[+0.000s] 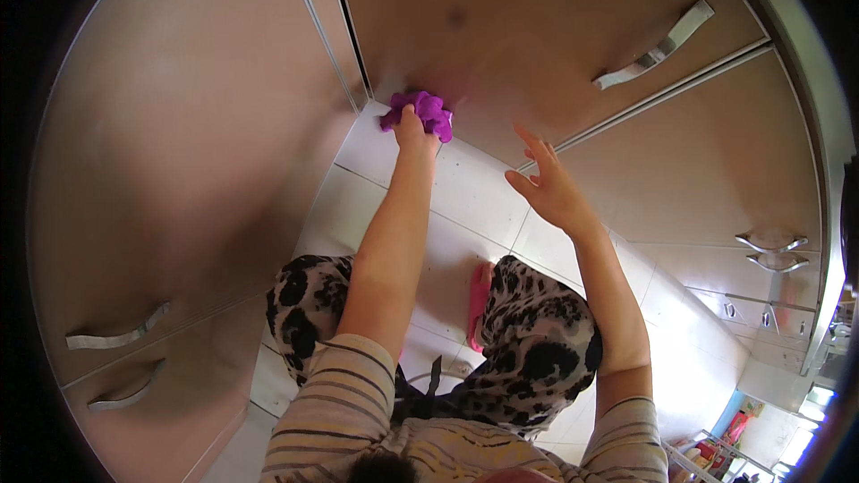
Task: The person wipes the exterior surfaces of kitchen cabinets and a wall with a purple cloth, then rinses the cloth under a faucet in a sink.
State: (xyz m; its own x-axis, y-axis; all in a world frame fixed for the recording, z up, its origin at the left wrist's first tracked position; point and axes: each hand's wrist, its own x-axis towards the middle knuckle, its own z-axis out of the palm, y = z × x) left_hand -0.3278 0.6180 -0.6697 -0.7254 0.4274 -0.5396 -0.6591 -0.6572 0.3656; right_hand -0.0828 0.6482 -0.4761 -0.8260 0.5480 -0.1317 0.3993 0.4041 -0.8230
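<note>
My left hand (pixel 414 129) grips a crumpled purple cloth (pixel 429 109) at the inner corner where two runs of brown cabinets meet the white tiled floor (pixel 470 228). The cloth lies against the foot of the cabinet door (pixel 510 40) ahead; my fingers are partly hidden by it. My right hand (pixel 547 181) holds nothing, its thumb and fingers spread, near the lower edge of the same door and beside the seam to the neighbouring cabinet. Whether a fingertip touches the door I cannot tell.
Another brown cabinet door (pixel 168 114) stands close on the left, with curved metal handles (pixel 121 332) low on it. A metal handle (pixel 654 54) juts from the door ahead. More cabinets (pixel 725 215) run off right. A rack (pixel 711 453) with goods stands at the lower right.
</note>
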